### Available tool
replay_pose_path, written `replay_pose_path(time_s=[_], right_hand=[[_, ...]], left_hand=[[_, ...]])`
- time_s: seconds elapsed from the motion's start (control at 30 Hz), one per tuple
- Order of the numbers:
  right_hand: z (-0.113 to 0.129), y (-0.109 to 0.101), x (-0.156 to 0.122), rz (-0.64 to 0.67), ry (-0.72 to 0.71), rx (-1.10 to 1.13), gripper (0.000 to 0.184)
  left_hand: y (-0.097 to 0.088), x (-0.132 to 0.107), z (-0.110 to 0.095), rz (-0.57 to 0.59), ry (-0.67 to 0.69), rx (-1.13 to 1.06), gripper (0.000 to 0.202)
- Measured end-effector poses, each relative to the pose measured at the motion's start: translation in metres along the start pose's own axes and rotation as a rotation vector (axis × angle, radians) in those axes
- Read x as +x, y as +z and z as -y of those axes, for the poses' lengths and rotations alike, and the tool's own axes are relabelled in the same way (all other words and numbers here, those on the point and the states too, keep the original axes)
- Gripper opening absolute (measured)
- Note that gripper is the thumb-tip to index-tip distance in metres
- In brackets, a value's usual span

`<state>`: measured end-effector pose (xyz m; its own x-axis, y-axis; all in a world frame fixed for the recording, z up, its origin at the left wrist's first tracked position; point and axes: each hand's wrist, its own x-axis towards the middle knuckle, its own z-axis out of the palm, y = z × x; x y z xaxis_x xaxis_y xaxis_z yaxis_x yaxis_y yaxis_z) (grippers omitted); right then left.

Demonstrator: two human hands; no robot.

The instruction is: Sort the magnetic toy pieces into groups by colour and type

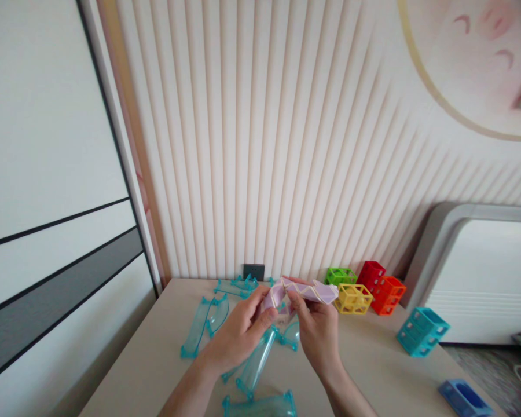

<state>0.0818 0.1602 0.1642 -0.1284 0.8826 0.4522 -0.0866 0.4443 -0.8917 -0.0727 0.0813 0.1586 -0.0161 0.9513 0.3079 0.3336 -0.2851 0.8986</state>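
Observation:
Both my hands meet over the beige table (156, 359), gripping one lilac plastic track piece (313, 291) with a cream zigzag edge. My left hand (238, 336) pinches its left end between thumb and fingers. My right hand (316, 333) grips it from below near the middle, thumb on top. The piece's right end sticks out toward the coloured blocks. Under my hands lie several clear teal track pieces (254, 362), partly hidden by my wrists.
More teal track pieces (197, 324) lie at the left and back. Green (339, 275), yellow (353, 298), red (370, 272) and orange (388, 295) lattice blocks stand near the ribbed wall, a teal block (422, 330) and a blue piece (464, 398) at the right edge. A dark socket plate (253, 271) sits on the wall.

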Motion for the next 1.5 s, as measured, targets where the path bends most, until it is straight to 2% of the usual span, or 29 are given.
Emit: replay_pose_path(time_s=[0.07,0.17,0.27,0.33,0.43,0.53,0.73,0.83,1.03,1.27,1.5], right_hand=[[0.002,0.000,0.000,-0.009,0.113,-0.032,0.044],[0.006,0.000,0.000,0.017,0.208,-0.050,0.054],[0.008,-0.001,0.000,0.033,0.243,-0.075,0.060],[0.006,-0.002,-0.001,0.040,0.226,-0.108,0.058],[0.004,-0.006,-0.001,0.054,0.136,-0.253,0.056],[0.002,-0.010,-0.001,0.047,0.037,-0.436,0.055],[0.004,-0.012,-0.001,0.058,-0.059,-0.430,0.045],[0.005,-0.012,-0.001,0.061,-0.026,-0.427,0.046],[0.009,-0.013,-0.001,0.086,0.052,-0.445,0.051],[0.009,-0.021,0.011,0.248,0.272,-0.298,0.051],[0.013,-0.023,0.008,0.297,0.402,-0.028,0.065]], left_hand=[[0.004,0.001,0.000,-0.100,0.097,0.280,0.026],[0.006,0.002,0.000,-0.149,0.233,0.675,0.022],[0.001,0.003,-0.001,-0.163,0.358,0.985,0.023],[-0.004,0.002,-0.002,-0.176,0.440,1.091,0.028],[-0.010,0.002,-0.003,-0.168,0.513,1.125,0.033],[-0.013,0.003,0.000,-0.152,0.523,1.092,0.032],[-0.010,0.005,0.007,-0.127,0.428,0.992,0.022],[-0.010,0.005,0.006,-0.128,0.437,0.992,0.023],[-0.011,0.001,-0.003,-0.154,0.524,1.128,0.035],[-0.005,0.002,-0.010,-0.222,0.809,1.147,0.027],[-0.007,-0.003,-0.003,-0.358,0.998,1.123,0.030]])
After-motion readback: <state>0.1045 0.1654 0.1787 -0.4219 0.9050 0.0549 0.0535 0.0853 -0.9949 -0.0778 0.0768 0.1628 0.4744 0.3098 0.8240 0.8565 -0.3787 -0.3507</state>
